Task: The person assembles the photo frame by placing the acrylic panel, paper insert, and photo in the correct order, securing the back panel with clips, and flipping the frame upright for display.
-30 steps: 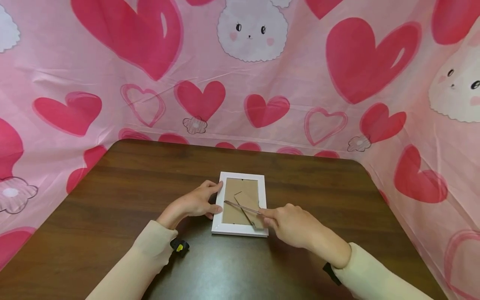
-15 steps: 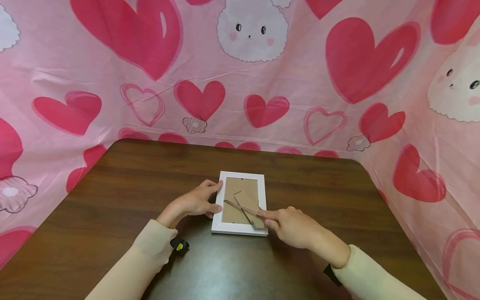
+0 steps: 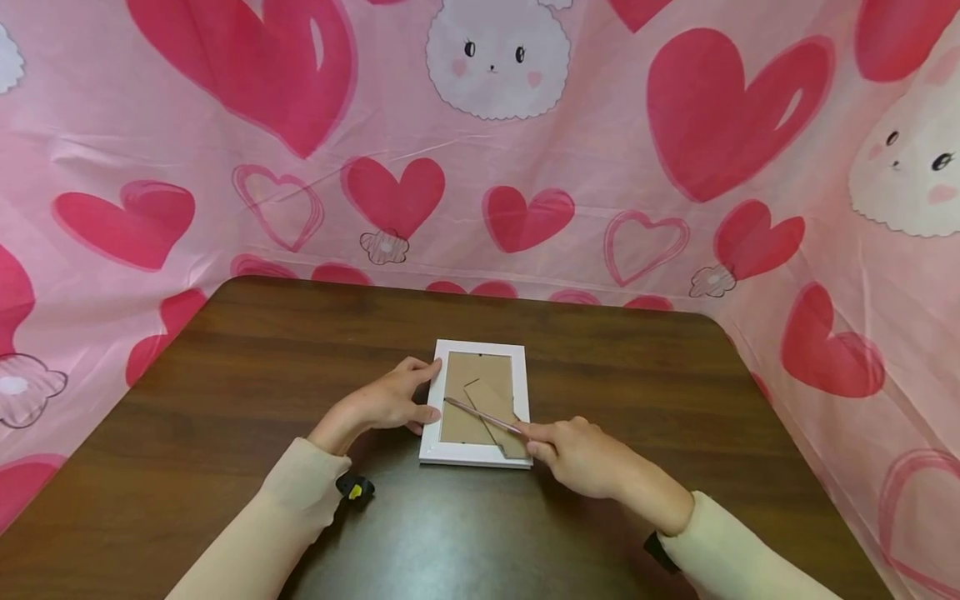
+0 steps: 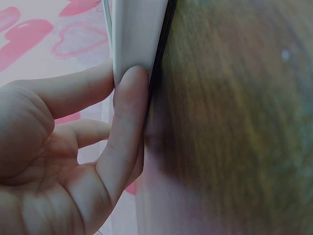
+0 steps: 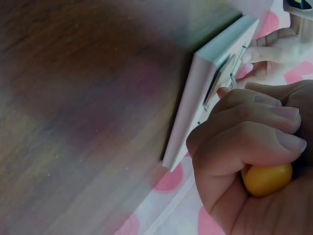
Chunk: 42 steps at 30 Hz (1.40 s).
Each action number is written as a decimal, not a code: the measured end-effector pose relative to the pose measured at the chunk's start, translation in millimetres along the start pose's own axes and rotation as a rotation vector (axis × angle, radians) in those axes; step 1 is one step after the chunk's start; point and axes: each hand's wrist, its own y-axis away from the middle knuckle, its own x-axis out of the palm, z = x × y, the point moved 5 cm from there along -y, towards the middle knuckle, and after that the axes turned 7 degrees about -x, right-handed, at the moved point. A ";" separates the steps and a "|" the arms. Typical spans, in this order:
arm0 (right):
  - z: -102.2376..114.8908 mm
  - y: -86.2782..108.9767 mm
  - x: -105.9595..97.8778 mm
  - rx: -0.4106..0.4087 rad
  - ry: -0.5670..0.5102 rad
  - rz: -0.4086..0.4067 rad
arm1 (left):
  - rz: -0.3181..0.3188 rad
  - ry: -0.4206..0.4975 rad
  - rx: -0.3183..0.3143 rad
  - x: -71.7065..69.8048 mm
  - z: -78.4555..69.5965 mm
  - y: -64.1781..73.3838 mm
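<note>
A white picture frame (image 3: pixel 475 454) lies back side up on the table, its brown backing board (image 3: pixel 483 364) showing. A brown stand flap (image 3: pixel 498 405) lies slantwise across the backing. My left hand (image 3: pixel 382 402) steadies the frame's left side, with thumb and fingers pressed along the edge. My right hand (image 3: pixel 588 457) grips a screwdriver by its yellow handle (image 5: pixel 268 179). The screwdriver's thin metal shaft (image 3: pixel 483 416) crosses over the flap, and its tip sits at the inner left edge of the frame. Most of the handle is hidden inside the fist.
The dark wooden table (image 3: pixel 337 333) stretches around the frame on all sides. Behind and beside it hangs a pink curtain (image 3: pixel 592 150) with hearts and white animal faces. Black straps (image 3: pixel 356 488) circle the wrists below cream sleeves.
The head view has shifted slightly. Both hands, the screwdriver and the frame keep the same positions relative to one another.
</note>
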 end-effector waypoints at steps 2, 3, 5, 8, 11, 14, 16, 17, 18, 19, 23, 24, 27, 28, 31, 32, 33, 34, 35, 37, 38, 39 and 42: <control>-0.6 0.1 0.7 0.004 -0.004 -0.001 | 0.001 -0.002 0.003 -0.5 0.0 -0.2; -1.0 0.2 1.2 0.006 -0.006 0.000 | 0.002 -0.003 0.005 -0.7 0.2 -0.4; -1.7 0.4 1.9 0.008 -0.005 -0.003 | 0.002 -0.004 0.006 -1.0 0.0 -0.4; -1.9 0.6 2.2 0.006 0.002 -0.008 | 0.001 0.004 0.002 -0.6 0.2 -0.3; -0.7 1.9 1.6 0.001 0.018 -0.008 | 0.007 0.016 0.001 1.4 0.3 0.2; 1.1 3.4 -0.4 -0.022 0.039 -0.011 | 0.011 0.025 -0.004 3.3 0.9 0.4; 2.3 4.1 -2.5 -0.036 0.044 -0.014 | 0.009 0.027 -0.005 3.5 1.3 0.4; 2.6 4.5 -3.2 -0.038 0.049 -0.015 | 0.007 0.025 -0.005 3.4 1.4 0.4; 2.9 4.6 -3.8 -0.038 0.054 -0.015 | 0.004 0.026 -0.009 3.1 2.0 0.2; 2.9 4.9 -4.1 -0.036 0.058 -0.014 | 0.004 0.023 -0.008 2.9 2.2 0.2; 3.7 5.6 -4.0 -0.046 0.066 -0.015 | -0.002 0.009 -0.007 1.6 2.6 1.0; 3.8 5.5 -3.9 -0.054 0.068 -0.019 | -0.003 0.009 -0.007 1.4 2.8 1.2; 4.2 5.3 -4.3 -0.080 0.066 -0.039 | 0.000 0.014 0.000 1.5 3.1 1.4; 4.5 5.2 -4.7 -0.086 0.069 -0.048 | 0.001 0.017 0.001 1.5 3.0 1.5; 5.3 4.1 -5.9 -0.095 0.080 -0.063 | 0.004 0.026 0.004 1.3 2.8 1.5; 5.7 3.5 -6.3 -0.094 0.088 -0.065 | 0.006 0.026 0.006 1.3 2.7 1.5; 6.1 3.0 -6.7 -0.096 0.093 -0.066 | 0.006 0.028 0.006 1.3 2.6 1.3; 6.5 2.6 -7.2 -0.093 0.097 -0.063 | 0.006 0.030 0.005 1.1 2.6 1.2; 6.5 2.1 -7.4 -0.092 0.101 -0.060 | 0.008 0.028 0.009 0.9 2.2 1.3; 6.6 1.6 -7.8 -0.087 0.111 -0.055 | 0.009 0.031 0.010 0.9 2.2 1.0; 6.4 1.4 -7.8 -0.081 0.115 -0.050 | 0.009 0.030 0.011 0.8 2.0 0.9; 6.5 1.3 -8.0 -0.079 0.117 -0.048 | 0.006 0.030 0.010 0.5 2.0 0.8; 6.4 0.9 -7.3 -0.077 0.126 -0.043 | 0.003 0.028 0.005 0.1 3.3 1.1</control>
